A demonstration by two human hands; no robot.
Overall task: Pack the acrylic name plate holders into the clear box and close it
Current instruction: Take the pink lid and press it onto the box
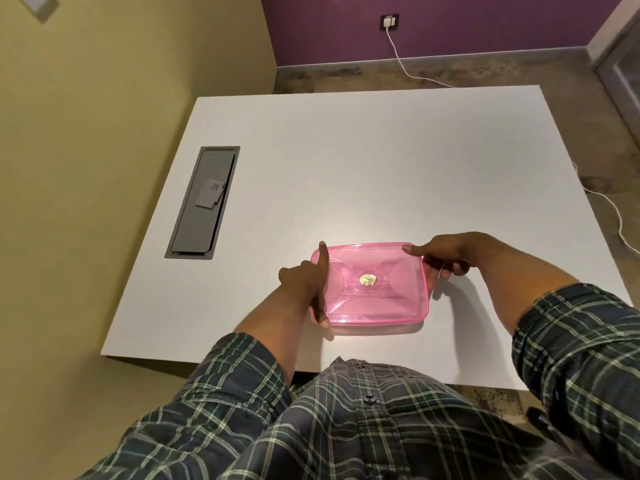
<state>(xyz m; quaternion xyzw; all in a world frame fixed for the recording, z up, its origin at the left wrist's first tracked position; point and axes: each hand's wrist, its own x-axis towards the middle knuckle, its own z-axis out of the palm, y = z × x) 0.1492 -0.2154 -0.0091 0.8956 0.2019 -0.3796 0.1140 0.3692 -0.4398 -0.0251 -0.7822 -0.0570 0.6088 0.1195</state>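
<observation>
Both hands (304, 282) grip box (372, 284) — lidded

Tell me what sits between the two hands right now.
The pink lid on the box; the left hand and right hand grip its opposite ends, per the head view.

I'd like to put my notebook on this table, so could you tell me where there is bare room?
The white table is bare from the pink-lidded box back to the far edge, and along the right side. The grey cable hatch takes the left strip. The near middle is crowded: the left hand and right hand hold the box's ends.
</observation>
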